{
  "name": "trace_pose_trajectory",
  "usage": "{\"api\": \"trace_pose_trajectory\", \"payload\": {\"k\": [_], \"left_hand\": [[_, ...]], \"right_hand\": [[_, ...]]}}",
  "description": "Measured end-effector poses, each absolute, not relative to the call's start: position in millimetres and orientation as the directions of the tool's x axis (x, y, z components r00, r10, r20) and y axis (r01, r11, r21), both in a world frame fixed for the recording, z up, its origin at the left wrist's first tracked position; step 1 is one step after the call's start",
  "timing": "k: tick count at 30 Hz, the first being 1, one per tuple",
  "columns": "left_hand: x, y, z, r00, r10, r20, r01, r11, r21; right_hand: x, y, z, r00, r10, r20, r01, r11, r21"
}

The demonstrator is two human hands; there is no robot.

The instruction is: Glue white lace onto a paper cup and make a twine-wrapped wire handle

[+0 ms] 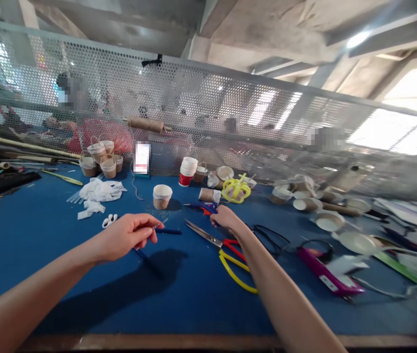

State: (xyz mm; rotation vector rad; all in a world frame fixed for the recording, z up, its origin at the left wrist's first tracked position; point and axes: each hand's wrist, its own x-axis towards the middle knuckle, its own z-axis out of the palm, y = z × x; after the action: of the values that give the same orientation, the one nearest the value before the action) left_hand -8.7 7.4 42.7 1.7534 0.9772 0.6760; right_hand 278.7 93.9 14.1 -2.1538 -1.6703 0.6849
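My left hand (129,238) is closed in a pinch, fingertips together on something thin and clear, too small to name. A dark, narrow stick-like shape (169,232) shows beside those fingertips; whether it is held or lies on the table I cannot tell. My right hand (225,218) grips a blue glue gun (206,208) with a red trigger, its nozzle pointing left. Just beyond both hands stands a paper cup (162,197) wrapped in brown twine. Large scissors (208,236) with red and yellow handles lie partly open under my right forearm.
Twine-wrapped cups (100,157) are piled at the back left, near crumpled white cloth (101,191) and white-handled scissors (110,220). Stacked paper cups (188,171) and a yellow pumpkin-shaped ornament (236,190) stand behind. A purple device (328,274) and several cups lie right, before a perforated metal screen (201,98).
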Motion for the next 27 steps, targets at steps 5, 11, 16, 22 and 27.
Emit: {"api": "trace_pose_trajectory", "payload": {"k": [5, 11, 16, 22, 27], "left_hand": [[-5.1, 9.1, 41.5, 0.515, 0.851, -0.103, -0.037, 0.142, 0.989], [-2.7, 10.6, 11.2, 0.446, 0.888, -0.113, -0.253, 0.246, 0.936], [-5.1, 13.4, -1.9, 0.371, 0.923, -0.102, -0.259, 0.208, 0.943], [-6.4, 15.9, -3.4, 0.278, 0.956, -0.096, -0.221, 0.161, 0.962], [-4.6, 13.6, -4.0, 0.325, 0.94, -0.105, -0.252, 0.194, 0.948]], "right_hand": [[265.8, 73.0, 35.5, 0.152, 0.988, -0.008, 0.632, -0.103, -0.768], [232.0, 29.2, 46.2, -0.04, 0.999, 0.025, 0.259, 0.034, -0.965], [208.7, 2.0, 33.1, -0.148, 0.984, 0.1, 0.35, 0.146, -0.925], [206.9, -2.5, 29.8, -0.097, 0.994, 0.046, 0.436, 0.084, -0.896], [207.7, -3.6, 26.1, -0.076, 0.976, 0.203, 0.517, 0.213, -0.829]]}}
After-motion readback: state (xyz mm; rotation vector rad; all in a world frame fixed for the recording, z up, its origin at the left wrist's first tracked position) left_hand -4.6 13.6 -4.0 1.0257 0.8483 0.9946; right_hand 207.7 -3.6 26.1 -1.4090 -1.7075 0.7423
